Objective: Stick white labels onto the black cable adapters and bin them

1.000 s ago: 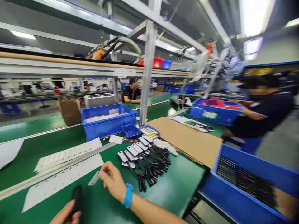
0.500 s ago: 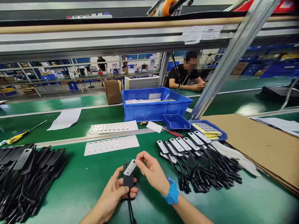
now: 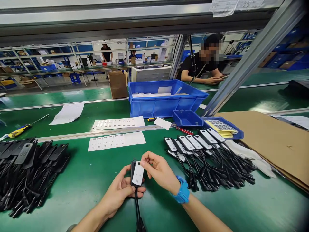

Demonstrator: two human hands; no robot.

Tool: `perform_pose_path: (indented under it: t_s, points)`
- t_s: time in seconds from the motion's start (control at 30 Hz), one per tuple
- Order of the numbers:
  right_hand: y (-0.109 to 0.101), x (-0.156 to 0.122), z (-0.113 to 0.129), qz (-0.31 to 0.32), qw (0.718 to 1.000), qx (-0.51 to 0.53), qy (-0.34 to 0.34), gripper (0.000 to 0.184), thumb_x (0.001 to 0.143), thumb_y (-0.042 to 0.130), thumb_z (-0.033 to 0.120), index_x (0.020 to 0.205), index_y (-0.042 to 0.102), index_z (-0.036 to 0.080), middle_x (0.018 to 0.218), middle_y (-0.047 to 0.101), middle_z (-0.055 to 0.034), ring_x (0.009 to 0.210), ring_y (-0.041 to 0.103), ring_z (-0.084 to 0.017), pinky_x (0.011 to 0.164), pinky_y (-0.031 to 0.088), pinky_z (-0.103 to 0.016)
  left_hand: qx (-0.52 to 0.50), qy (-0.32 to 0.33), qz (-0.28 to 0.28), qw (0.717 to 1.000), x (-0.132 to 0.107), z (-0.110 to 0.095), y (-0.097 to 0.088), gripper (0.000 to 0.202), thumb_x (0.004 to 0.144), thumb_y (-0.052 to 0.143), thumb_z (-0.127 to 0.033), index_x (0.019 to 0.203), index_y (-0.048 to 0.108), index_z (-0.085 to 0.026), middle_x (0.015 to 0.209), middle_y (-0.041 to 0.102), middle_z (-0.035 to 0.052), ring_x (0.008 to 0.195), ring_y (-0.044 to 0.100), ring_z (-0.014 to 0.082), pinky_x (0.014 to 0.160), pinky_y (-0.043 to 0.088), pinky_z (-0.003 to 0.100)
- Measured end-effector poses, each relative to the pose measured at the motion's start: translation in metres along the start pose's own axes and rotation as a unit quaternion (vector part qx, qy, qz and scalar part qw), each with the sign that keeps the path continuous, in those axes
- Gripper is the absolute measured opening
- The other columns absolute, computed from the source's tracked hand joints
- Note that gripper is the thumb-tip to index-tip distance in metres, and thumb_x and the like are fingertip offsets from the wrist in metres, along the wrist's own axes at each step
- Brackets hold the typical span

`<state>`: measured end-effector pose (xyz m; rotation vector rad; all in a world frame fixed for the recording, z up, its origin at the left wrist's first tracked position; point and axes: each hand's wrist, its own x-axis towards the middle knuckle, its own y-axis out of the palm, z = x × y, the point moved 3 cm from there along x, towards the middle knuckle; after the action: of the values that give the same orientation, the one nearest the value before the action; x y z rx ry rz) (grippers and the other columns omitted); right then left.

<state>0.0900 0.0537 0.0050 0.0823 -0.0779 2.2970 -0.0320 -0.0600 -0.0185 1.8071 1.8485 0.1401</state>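
Note:
My left hand (image 3: 120, 188) is wrapped round a small black electronic module (image 3: 133, 170) with black cables (image 3: 137, 206) hanging down from it. Between the thumb and finger of my right hand (image 3: 156, 169) is the upper corner of a white label (image 3: 138, 174) with dark print. The label lies over the module's front, slightly tilted, its lower end close to or on the case; whether it touches all along I cannot tell. A partly used label sheet (image 3: 132, 138) lies ahead of my hands. On my right wrist is a blue band (image 3: 181, 190).
Unlabelled black modules (image 3: 29, 161) are heaped at the left, and white-labelled ones (image 3: 188, 143) lie in a row at the right. Behind stand a blue bin (image 3: 166, 104), a small blue tray (image 3: 188, 119) and screwdrivers (image 3: 19, 131). A cardboard sheet (image 3: 272, 138) lies far right; a person (image 3: 202, 67) sits opposite.
The label has turned from a slant to nearly in line with the module and now covers more of its front. My view has tilted a little downward.

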Motion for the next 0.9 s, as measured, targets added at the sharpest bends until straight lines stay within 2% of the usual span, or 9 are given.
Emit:
perform_pose_path:
  t_s: [0.1,0.33,0.57,0.9]
  points:
    - [0.001,0.0,-0.004,0.002,1.0,-0.007,0.005,0.024,0.085,0.06,0.039,0.079,0.056,0.016,0.067,0.049,0.002,0.051,0.043,-0.008,0.04,0.037,-0.018,0.001,0.001,0.004,1.0,0.0,0.0,0.0,0.062,0.08,0.063,-0.016,0.133,0.031,-0.019,0.109,0.064,0.0157,0.096,0.065,0.0272,0.09,0.046,0.048]
    - [0.004,0.0,-0.009,-0.006,1.0,-0.019,-0.002,0.018,0.085,0.062,0.033,0.078,0.059,0.016,0.065,0.053,0.0018,0.055,0.046,-0.009,0.045,0.039,-0.018,0.002,-0.007,0.005,1.0,-0.002,-0.001,0.003,0.064,0.08,0.064,-0.016,0.134,0.03,-0.019,0.117,0.062,0.0191,0.099,0.065,0.0302,0.091,0.046,0.049]
    - [0.004,-0.002,-0.011,-0.027,0.999,-0.022,0.0,0.014,0.081,0.065,0.029,0.077,0.06,0.016,0.065,0.056,0.0016,0.055,0.049,-0.01,0.047,0.041,-0.02,0.02,-0.01,0.004,1.0,-0.002,-0.002,0.006,0.059,0.085,0.062,-0.023,0.134,0.031,-0.019,0.117,0.062,0.0186,0.099,0.065,0.0303,0.092,0.046,0.051]
    - [0.007,-0.002,-0.011,-0.053,0.998,-0.026,0.006,0.012,0.078,0.064,0.027,0.073,0.06,0.016,0.062,0.056,0.0013,0.055,0.05,-0.011,0.049,0.042,-0.021,0.045,-0.002,0.005,0.999,-0.002,-0.001,0.006,0.062,0.084,0.065,-0.03,0.134,0.03,-0.019,0.105,0.064,0.0154,0.099,0.064,0.0309,0.09,0.047,0.05]
